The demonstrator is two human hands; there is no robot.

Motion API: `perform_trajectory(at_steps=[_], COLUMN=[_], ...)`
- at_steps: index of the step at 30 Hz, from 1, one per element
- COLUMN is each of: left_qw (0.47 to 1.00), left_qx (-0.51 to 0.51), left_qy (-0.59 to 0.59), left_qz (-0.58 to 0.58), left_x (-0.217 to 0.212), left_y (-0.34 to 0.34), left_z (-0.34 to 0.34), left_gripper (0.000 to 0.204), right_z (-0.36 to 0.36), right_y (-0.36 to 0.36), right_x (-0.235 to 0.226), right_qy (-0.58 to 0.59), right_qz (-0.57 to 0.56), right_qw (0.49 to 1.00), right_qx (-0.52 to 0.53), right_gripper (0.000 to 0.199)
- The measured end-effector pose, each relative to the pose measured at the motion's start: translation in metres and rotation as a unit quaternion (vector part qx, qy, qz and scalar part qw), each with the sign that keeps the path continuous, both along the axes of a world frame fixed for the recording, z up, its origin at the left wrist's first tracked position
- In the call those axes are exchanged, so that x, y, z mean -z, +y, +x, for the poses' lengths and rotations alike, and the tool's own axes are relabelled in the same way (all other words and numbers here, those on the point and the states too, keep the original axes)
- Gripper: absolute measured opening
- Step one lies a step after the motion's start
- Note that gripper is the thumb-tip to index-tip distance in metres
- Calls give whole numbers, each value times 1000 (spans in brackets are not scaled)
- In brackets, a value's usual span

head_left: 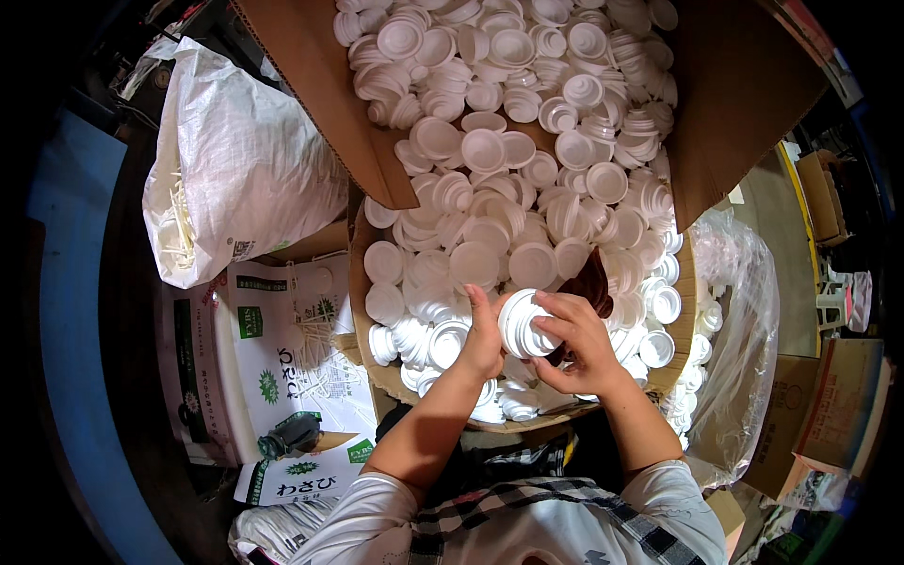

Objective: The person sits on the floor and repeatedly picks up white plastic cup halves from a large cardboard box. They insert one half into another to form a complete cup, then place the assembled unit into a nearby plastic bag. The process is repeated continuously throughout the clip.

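Observation:
Between my two hands is a small white round plastic piece with stepped rings, like a cap or lid (521,325). My left hand (484,335) presses against its left side, thumb pointing up, the other fingers partly hidden behind it. From the right, the bent fingers and thumb of my right hand (579,347) grip its rim. Just beyond my right hand lies a dark reddish-brown glossy thing (593,282); its kind I cannot make out. All around are many similar white lids (532,265), heaped inside a large open cardboard box (365,339), some of them nested together.
On the left, a white woven sack (245,160) holds thin white pieces. Below it, a printed white carton (254,377) has thin white sticks (330,358) and a dark green tool (290,433) on it. A clear plastic bag (744,330) with white lids stands right, near brown cartons (829,405).

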State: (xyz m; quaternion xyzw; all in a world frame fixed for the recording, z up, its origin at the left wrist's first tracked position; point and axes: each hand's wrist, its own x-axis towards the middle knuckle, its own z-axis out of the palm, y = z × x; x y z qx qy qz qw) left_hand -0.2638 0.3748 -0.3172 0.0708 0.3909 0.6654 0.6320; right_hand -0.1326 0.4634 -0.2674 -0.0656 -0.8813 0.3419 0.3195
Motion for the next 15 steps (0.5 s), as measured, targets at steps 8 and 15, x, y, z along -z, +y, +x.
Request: perform_trajectory(at_steps=[8,15], left_qw=[1000,1000], left_qx=[-4,-23], left_qy=[16,14], left_qz=[-4,8], left_x=[3,24], left_y=[-5,-6], left_z=[-1,3], left_gripper=[102,70], right_z=[-4,7], right_y=[-6,-2], right_x=[0,10], right_qy=[-10,-39], right_qz=[-6,-32], right_qw=[1000,999], right_qx=[7,8], right_gripper=[49,50])
